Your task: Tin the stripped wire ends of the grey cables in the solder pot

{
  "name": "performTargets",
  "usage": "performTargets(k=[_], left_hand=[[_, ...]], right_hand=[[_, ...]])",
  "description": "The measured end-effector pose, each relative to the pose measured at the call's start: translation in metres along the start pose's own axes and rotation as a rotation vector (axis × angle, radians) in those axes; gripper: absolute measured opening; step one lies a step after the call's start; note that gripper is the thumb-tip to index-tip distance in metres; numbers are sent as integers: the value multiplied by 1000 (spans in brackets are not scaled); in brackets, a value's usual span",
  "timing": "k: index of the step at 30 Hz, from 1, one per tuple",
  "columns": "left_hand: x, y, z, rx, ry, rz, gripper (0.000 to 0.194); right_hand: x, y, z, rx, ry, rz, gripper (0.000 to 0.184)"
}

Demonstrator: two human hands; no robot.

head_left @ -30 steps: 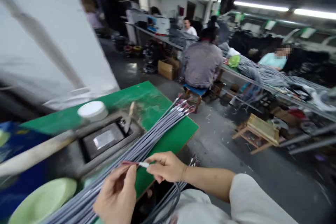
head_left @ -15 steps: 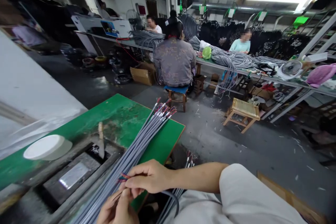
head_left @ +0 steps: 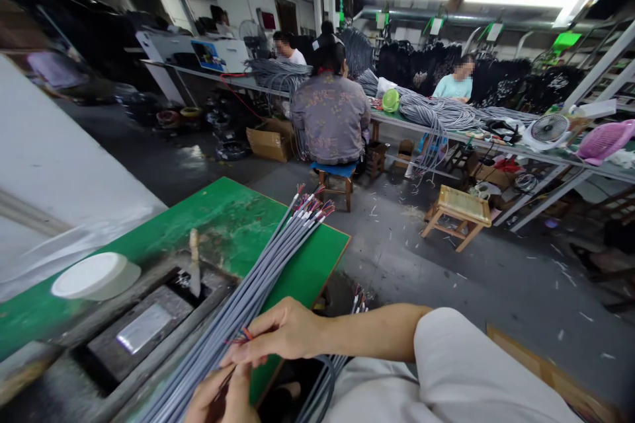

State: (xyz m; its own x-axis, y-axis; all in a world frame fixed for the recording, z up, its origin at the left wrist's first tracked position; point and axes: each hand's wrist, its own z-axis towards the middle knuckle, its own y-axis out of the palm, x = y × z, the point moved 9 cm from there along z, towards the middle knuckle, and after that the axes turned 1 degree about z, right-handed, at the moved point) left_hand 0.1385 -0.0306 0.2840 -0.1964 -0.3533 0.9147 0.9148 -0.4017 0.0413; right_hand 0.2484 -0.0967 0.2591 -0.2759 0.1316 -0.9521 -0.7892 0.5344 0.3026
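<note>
My right hand (head_left: 278, 337) pinches the stripped end of a grey cable, whose thin coloured wires (head_left: 243, 336) fan out above the fingers. The cable (head_left: 327, 370) loops back under my right wrist. Close below, my left hand (head_left: 223, 393) is closed, thumb against fingers, on fine dark wire strands at that same end. Both hands' fingertips nearly meet. Beneath and beside them a bundle of grey cables (head_left: 268, 258) lies across the green table (head_left: 213, 211), with white sleeves and bared coloured wires at the far ends.
On the table are a white round lid or tub (head_left: 96, 276), a dark tray with a shiny metal block (head_left: 143, 328), and a scraper with a wooden handle (head_left: 194, 258). More cables hang by my lap. A person (head_left: 330, 109) sits ahead on a stool; a wooden stool (head_left: 457, 211) stands right.
Both hands have shifted slightly, with the coloured wires moving a little right in the right fingers. A person at the far left back has moved into clearer view.
</note>
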Motion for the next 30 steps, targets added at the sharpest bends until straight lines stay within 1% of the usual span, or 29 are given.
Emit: performTargets(k=[2,4,6,8,11,12,14,18,21,24,26,28,30], left_hand=[[-14,2,0,18,-124,-90,17],[-27,3,2,4,-223,-171,18],[-38,2,4,-8,-295,-231,20],[-48,0,6,-13,-369,-287,21],[-60,-1,4,-1,-498,-377,22],[-63,-1,4,5,-525,-397,23],[-64,-2,4,13,-534,-402,23],[-65,-2,6,-29,-538,-379,25],[-68,-6,7,-34,-543,-356,26],[-75,-9,4,-14,-571,-347,26],[-80,-12,2,21,-585,-364,26],[-81,-16,1,59,-567,-368,26],[-81,-17,0,55,-582,-375,27]], right_hand=[[-9,-2,3,42,-158,-65,27],[-22,-2,4,54,-337,-204,19],[-32,6,4,-7,-464,-378,17],[-36,15,3,-96,-521,-567,20],[-38,22,2,-159,-549,-816,24],[-38,24,2,-168,-548,-873,25],[-37,26,3,-186,-538,-943,25],[-36,30,2,-215,-545,-986,24],[-37,33,0,-217,-571,-1012,21],[-37,35,-1,-216,-590,-1023,21],[-37,37,-2,-221,-610,-1016,23],[-37,38,-3,-228,-631,-1000,24],[-37,39,-3,-232,-641,-982,24]])
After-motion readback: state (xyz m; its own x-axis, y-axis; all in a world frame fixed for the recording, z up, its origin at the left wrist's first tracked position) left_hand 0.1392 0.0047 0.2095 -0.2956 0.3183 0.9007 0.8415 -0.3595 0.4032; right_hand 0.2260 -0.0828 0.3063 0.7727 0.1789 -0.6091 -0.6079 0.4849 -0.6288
